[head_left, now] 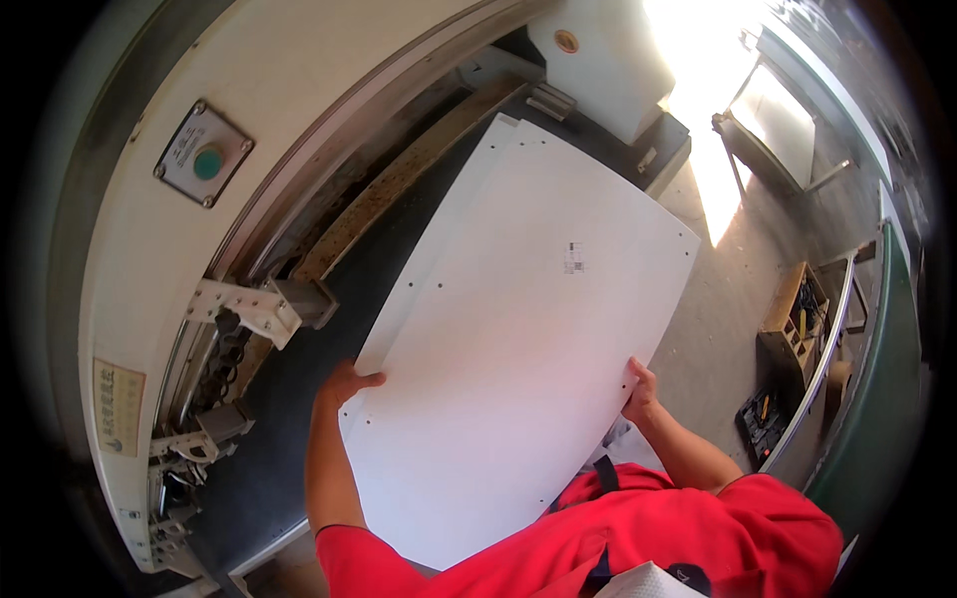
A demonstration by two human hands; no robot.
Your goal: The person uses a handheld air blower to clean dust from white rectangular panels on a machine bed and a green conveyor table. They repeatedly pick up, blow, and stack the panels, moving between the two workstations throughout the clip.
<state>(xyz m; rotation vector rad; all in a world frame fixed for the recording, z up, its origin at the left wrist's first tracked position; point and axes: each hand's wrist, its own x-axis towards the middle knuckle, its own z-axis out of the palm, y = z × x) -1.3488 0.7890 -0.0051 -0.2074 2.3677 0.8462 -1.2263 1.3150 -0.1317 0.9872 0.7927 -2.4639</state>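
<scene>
A large white panel (518, 319) with small dark holes along its edges lies tilted in front of me, its upper part over the dark machine table. Part of a second sheet edge shows along its left side, so there may be two stacked panels. My left hand (347, 383) grips the left edge, thumb on the top face and fingers hidden beneath. On the right edge my right hand (640, 389) is closed the same way, fingers under the panel. A small printed label (575, 259) sits on the panel's upper right half.
At the left stands a cream machine frame (249, 110) with a green button (207, 162) and metal clamps (299, 304) along the dark table (269, 439). To the right are a wooden box (795, 324) of tools, a black case (763, 427) and a small stand (773, 125).
</scene>
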